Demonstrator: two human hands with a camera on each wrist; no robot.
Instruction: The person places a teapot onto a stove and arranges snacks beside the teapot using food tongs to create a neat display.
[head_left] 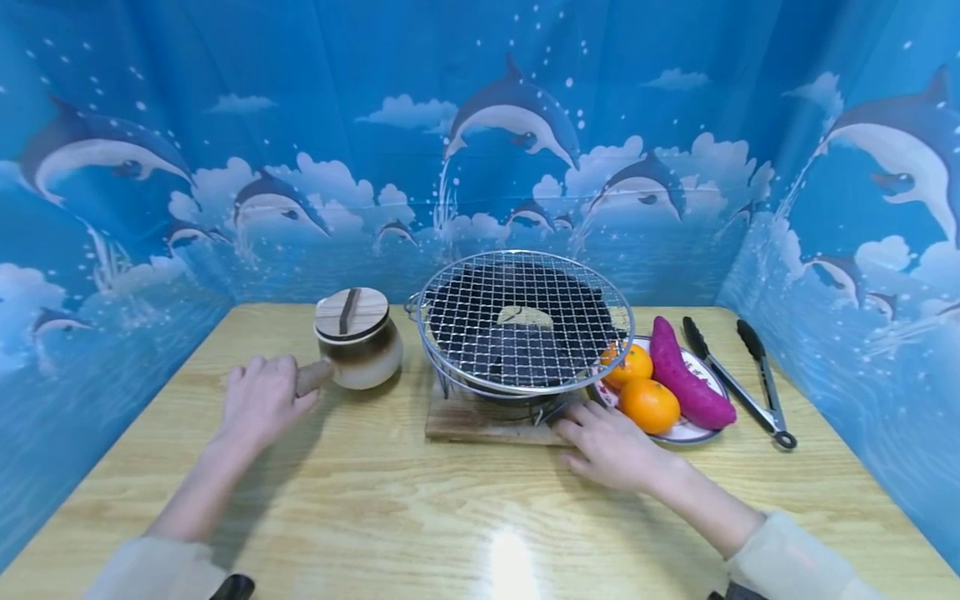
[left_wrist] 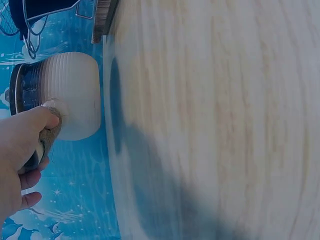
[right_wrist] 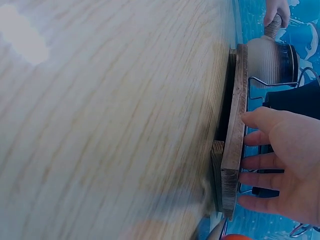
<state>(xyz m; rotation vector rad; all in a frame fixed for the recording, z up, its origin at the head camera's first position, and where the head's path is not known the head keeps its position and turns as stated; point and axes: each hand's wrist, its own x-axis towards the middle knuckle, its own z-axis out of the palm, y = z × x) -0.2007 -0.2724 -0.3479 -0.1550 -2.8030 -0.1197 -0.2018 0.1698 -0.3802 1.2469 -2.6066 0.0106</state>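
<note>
On the left of the table stands a small brown-and-cream ceramic pot (head_left: 363, 357) with a round wooden lid (head_left: 351, 313). My left hand (head_left: 264, 396) grips its side handle (left_wrist: 50, 132), fingers and thumb wrapped round the cord-like covering. At the middle, a round wire grill net (head_left: 480, 333) covers a dark stove bowl on a metal stand, set on a wooden board (right_wrist: 235, 130). My right hand (head_left: 611, 442) is at the board's right front corner. In the right wrist view its fingers are extended, with the tips at the board's edge.
Just right of the stove, a patterned plate (head_left: 693, 432) bears two oranges (head_left: 649, 406) and a purple sweet potato (head_left: 686, 379). Black-tipped metal tongs (head_left: 738, 392) lie spread at the far right. A blue dolphin-print curtain (head_left: 360, 183) borders the table's back and sides.
</note>
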